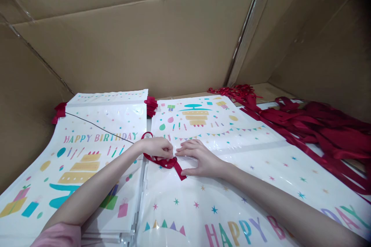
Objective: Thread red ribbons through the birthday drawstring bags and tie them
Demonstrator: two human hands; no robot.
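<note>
A printed white sheet (255, 162) with stars, bunting, a cake and birthday lettering lies under both hands. At its left edge my left hand (159, 148) is closed, its curled fingers on a looped red ribbon (165, 163). The ribbon's short flat end points down and right, beside my right thumb. My right hand (199, 158) lies with its fingers spread on the sheet, the fingertips close to my left fist. The exact spot where the ribbon meets the sheet is hidden by my left fingers.
On the left is a stack of printed sheets (101, 119) with red ribbon bunches at both upper sides and a thin dark line across it. Loose red ribbons (324, 123) pile up at the right. Tall cardboard walls (139, 46) enclose the back and sides.
</note>
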